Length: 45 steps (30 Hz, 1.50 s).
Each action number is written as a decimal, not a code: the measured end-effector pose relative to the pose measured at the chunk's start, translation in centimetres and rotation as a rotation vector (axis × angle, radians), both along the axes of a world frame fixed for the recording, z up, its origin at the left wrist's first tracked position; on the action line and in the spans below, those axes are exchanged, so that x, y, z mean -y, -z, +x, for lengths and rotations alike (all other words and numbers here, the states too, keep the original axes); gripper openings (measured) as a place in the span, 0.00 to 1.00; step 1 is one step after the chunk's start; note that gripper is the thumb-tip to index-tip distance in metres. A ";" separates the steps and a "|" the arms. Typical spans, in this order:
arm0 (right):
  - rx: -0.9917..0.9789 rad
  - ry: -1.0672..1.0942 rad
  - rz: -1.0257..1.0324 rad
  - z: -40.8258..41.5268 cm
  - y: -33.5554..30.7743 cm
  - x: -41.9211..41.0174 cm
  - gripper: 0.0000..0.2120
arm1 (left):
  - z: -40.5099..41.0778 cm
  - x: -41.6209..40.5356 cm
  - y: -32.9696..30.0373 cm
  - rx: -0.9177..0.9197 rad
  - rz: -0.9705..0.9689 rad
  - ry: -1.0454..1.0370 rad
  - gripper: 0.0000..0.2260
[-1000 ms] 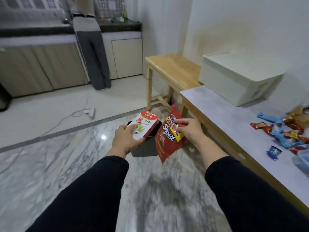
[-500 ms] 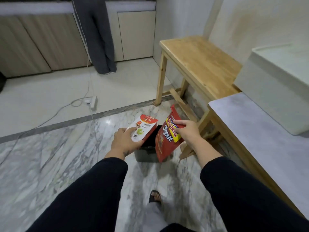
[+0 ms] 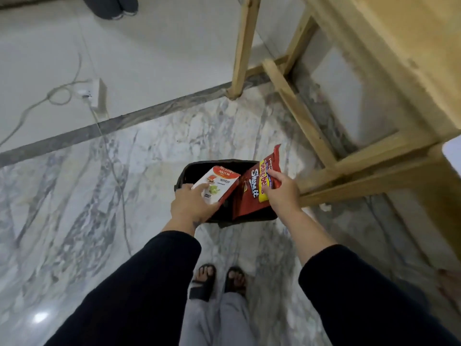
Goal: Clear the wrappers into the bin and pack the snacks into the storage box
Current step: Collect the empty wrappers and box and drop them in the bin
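A small black bin (image 3: 199, 168) stands on the marble floor just ahead of my feet. My left hand (image 3: 192, 206) grips a white and red Astor snack box (image 3: 217, 183), held over the bin's open top. My right hand (image 3: 282, 193) pinches a dark red snack bag (image 3: 249, 191) with a yellow label; the bag hangs down into the right side of the bin. The bin's inside is mostly hidden by the box and the bag.
A wooden bench (image 3: 374, 46) stands to the right, its legs and crossbars (image 3: 299, 113) close behind the bin. A white power strip (image 3: 93, 94) with trailing cables lies on the floor at left. Another person's feet (image 3: 112, 6) show at the top edge.
The view has tilted down from the room to the floor. Both hands have carried the box and the bag forward and lower, from in front of the bin to right over it.
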State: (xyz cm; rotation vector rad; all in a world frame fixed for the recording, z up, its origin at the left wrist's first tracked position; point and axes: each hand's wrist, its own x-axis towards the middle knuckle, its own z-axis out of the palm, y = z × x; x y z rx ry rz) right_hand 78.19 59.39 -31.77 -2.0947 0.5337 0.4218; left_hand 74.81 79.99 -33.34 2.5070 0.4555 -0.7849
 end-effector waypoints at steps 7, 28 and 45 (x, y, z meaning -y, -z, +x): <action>-0.256 -0.147 0.022 -0.7 7.7 -0.8 0.27 | 1.5 0.6 7.6 -0.095 0.040 0.154 0.34; -0.191 -0.263 -0.283 -11.0 -24.5 9.4 0.25 | -0.7 12.2 -24.4 -0.055 -0.054 0.845 0.27; -0.108 0.382 -0.400 -52.1 -36.7 29.3 0.24 | -32.5 40.2 -37.0 0.144 -0.177 1.361 0.24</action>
